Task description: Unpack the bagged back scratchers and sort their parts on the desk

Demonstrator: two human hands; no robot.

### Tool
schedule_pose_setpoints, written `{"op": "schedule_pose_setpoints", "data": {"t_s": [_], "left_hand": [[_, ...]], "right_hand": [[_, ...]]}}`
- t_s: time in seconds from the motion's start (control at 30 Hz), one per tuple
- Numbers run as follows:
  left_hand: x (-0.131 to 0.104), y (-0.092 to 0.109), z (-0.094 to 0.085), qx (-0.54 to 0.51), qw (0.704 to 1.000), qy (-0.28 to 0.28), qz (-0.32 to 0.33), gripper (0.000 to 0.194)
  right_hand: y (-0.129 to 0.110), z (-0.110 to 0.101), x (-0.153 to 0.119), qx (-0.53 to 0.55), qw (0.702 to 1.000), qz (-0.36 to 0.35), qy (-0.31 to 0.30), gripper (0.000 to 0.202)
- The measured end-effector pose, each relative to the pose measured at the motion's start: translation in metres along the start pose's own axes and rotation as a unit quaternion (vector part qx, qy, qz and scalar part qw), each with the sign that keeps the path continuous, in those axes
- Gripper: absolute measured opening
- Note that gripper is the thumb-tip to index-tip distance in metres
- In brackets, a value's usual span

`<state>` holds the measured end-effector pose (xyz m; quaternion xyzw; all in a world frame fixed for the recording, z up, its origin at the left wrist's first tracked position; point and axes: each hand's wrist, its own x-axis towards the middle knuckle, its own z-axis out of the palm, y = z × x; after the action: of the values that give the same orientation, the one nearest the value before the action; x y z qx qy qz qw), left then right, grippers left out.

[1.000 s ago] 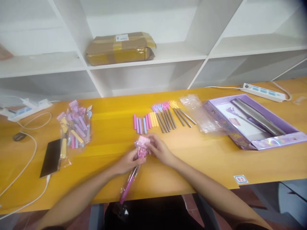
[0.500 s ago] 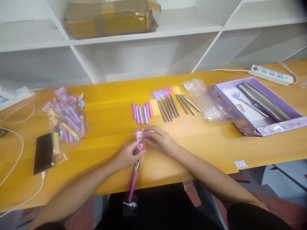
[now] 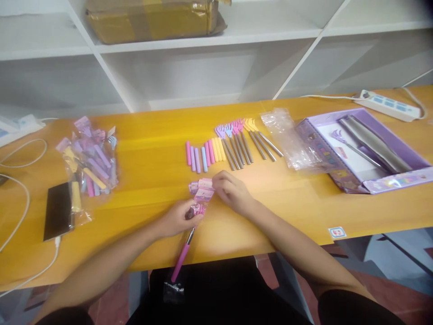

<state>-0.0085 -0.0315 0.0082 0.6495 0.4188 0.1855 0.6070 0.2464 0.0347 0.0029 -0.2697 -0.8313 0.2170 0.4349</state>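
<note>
My left hand (image 3: 181, 219) is closed around the head end of a pink back scratcher (image 3: 180, 262) in a clear plastic sleeve. Its pink grip slants down past the table edge, and the sleeve's end (image 3: 173, 291) hangs below. Just above that hand, a pink and white printed card (image 3: 204, 189) sticks up. My right hand (image 3: 232, 192) pinches the card's right edge, fingers bent. Beyond the hands lie several loose coloured grip sleeves (image 3: 204, 159) in a row, beside metal back scratcher rods (image 3: 239, 149) with purple, blue, pink and yellow claw heads.
On the left, a pile of bagged back scratchers (image 3: 96, 164) lies by a black phone (image 3: 57, 212) with a white cable. At right are an empty clear bag (image 3: 279, 131), a purple box (image 3: 368, 149) and a power strip (image 3: 389, 106). White shelves (image 3: 209, 45) stand behind.
The right hand has shifted slightly right, and the card now shows spread wider between the hands. The pink grip's lower end has swung a little left.
</note>
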Motion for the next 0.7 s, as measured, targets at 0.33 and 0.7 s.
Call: {"op": "schedule_pose_setpoints", "data": {"t_s": [0.33, 0.7], "left_hand": [[-0.001, 0.003, -0.001, 0.051, 0.998, -0.019, 0.02, 0.021], [-0.001, 0.0, 0.0, 0.048, 0.998, -0.017, 0.026, 0.016]], "right_hand": [[-0.019, -0.015, 0.013, 0.115, 0.987, 0.068, -0.093, 0.011], [-0.016, -0.008, 0.011, 0.122, 0.99, 0.061, -0.048, 0.016]]}}
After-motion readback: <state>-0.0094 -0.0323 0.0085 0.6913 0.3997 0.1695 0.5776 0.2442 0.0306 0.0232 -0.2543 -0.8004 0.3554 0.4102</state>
